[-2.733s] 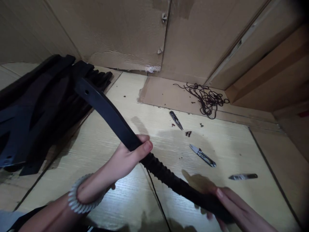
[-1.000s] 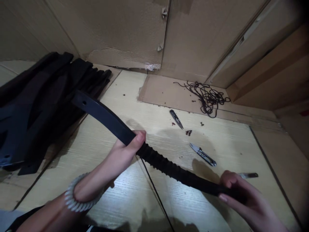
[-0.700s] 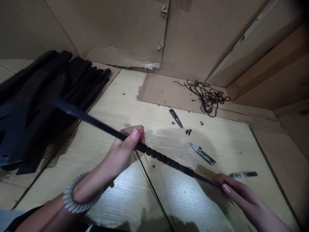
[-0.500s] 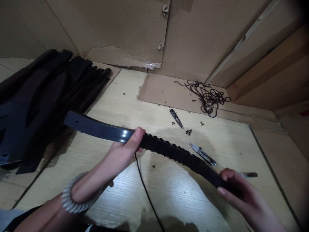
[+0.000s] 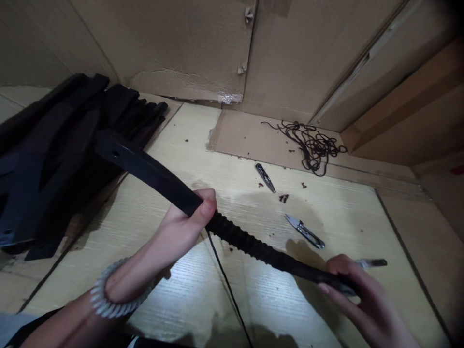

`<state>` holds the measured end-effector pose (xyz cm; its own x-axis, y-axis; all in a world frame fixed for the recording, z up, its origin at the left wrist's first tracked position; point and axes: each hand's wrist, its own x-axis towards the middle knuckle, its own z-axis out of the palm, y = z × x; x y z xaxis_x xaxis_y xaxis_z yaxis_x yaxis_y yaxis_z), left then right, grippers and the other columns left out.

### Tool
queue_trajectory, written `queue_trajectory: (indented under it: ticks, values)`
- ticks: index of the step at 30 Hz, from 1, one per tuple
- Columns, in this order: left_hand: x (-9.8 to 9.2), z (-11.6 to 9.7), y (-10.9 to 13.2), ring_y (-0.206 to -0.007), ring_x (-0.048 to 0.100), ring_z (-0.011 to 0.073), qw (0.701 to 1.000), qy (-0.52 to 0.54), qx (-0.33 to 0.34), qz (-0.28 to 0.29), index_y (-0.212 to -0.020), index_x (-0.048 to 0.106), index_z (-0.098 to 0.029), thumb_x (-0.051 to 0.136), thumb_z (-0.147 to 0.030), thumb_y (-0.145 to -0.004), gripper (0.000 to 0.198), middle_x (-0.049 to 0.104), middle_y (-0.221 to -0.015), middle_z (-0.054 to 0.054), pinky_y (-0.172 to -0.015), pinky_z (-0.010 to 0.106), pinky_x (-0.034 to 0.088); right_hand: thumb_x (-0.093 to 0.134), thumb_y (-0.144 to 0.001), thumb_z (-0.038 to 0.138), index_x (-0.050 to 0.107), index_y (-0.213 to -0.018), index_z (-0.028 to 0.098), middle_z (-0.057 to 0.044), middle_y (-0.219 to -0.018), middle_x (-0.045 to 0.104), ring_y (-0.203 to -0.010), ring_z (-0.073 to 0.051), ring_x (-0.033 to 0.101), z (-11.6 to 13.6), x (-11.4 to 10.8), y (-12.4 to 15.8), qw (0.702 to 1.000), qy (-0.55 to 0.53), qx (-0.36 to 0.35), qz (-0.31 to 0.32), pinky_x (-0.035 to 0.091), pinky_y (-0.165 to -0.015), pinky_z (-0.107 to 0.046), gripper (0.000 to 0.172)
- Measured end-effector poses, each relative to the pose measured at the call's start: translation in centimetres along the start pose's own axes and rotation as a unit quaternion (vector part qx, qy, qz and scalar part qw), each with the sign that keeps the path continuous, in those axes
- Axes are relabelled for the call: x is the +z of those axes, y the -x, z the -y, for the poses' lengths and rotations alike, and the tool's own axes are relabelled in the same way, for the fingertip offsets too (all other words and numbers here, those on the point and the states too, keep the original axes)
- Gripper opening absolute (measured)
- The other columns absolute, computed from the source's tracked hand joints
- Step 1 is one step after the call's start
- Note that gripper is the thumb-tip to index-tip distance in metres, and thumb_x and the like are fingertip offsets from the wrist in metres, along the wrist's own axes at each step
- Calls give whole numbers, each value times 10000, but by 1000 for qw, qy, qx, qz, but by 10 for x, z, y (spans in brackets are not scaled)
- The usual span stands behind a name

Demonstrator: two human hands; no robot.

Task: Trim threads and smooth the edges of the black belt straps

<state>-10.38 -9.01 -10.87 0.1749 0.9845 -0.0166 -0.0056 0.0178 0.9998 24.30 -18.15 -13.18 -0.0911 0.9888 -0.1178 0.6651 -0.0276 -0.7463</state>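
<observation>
I hold a long curved black strip (image 5: 152, 171) above a pale wooden table (image 5: 355, 217). Its middle part is wound with dark cord (image 5: 250, 244). My left hand (image 5: 184, 224), with a coiled white band on the wrist, grips the strip where the winding starts, thumb on top. My right hand (image 5: 357, 302) is closed round the strip's lower right end. A thin dark cord (image 5: 226, 290) hangs from the winding down toward me. The strip's free end, with a small hole, points up and left over a pile of similar black strips (image 5: 47, 159).
Two small thread snips (image 5: 303, 232) (image 5: 265, 178) and a flat metal blade (image 5: 369, 263) lie on the table to the right. A tangle of dark cord (image 5: 313, 145) rests on a cardboard sheet at the back. Cardboard walls (image 5: 181, 43) close off the far side.
Over the last second I rolled the strip about its length, from flat to edge-on and back. Its left end dipped, then rose again. Both hands stayed at their grips.
</observation>
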Motion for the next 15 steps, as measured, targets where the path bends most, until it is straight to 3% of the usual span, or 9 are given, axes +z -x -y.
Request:
queue_trajectory:
  ticks: [3, 5, 7, 10, 12, 13, 15]
  values:
    - [2, -4, 0, -602, 440, 143, 1000, -10, 6, -7, -638, 456, -204, 503, -740, -839, 574, 443, -628, -8, -544, 282, 389, 559, -927, 520, 690, -925, 260, -29, -885, 710, -802, -190, 686, 5, -3, 5, 992, -17, 78, 101, 579, -760, -259, 292]
    - [3, -6, 0, -589, 428, 137, 1000, -16, 6, -19, -640, 488, -201, 499, -728, -849, 566, 455, -625, -8, -533, 278, 370, 411, -973, 570, 706, -840, 252, -39, -815, 713, -767, -207, 695, 7, -7, 8, 980, -24, 125, 154, 592, -768, -295, 455]
    - [3, -7, 0, -587, 427, 136, 999, -26, 15, -25, -659, 532, -199, 480, -718, -864, 560, 480, -630, -6, -538, 277, 361, 410, -945, 619, 707, -816, 244, -57, -822, 728, -794, -238, 706, 8, -10, 4, 986, -12, 121, 117, 600, -745, -314, 496]
    - [2, -8, -1, -605, 452, 145, 996, -72, 11, -45, -716, 564, -209, 479, -678, -885, 506, 510, -647, -6, -564, 278, 373, 626, -826, 575, 681, -922, 239, -57, -899, 732, -807, -242, 706, 9, -10, -7, 999, 27, 42, -19, 596, -640, -272, 354]
    - [2, -9, -1, -585, 457, 147, 991, -115, -12, -70, -734, 564, -215, 489, -667, -887, 483, 510, -634, -11, -550, 275, 377, 707, -783, 487, 635, -863, 240, -28, -809, 685, -693, -198, 669, 8, -9, -12, 997, 48, 5, -66, 559, -543, -230, 269]
    - [2, -11, 0, -559, 446, 142, 989, -131, -18, -72, -710, 555, -214, 493, -679, -877, 499, 493, -608, -15, -535, 274, 376, 720, -779, 469, 616, -837, 242, -17, -770, 660, -649, -182, 644, 7, -8, -12, 997, 49, 2, -66, 541, -515, -220, 257]
    - [1, -14, 1, -518, 423, 136, 988, -145, -6, -51, -627, 518, -212, 480, -756, -830, 582, 454, -555, -18, -513, 277, 376, 691, -819, 479, 630, -877, 249, -16, -767, 664, -671, -186, 647, 4, -9, -5, 999, 22, 34, -1, 562, -577, -237, 245]
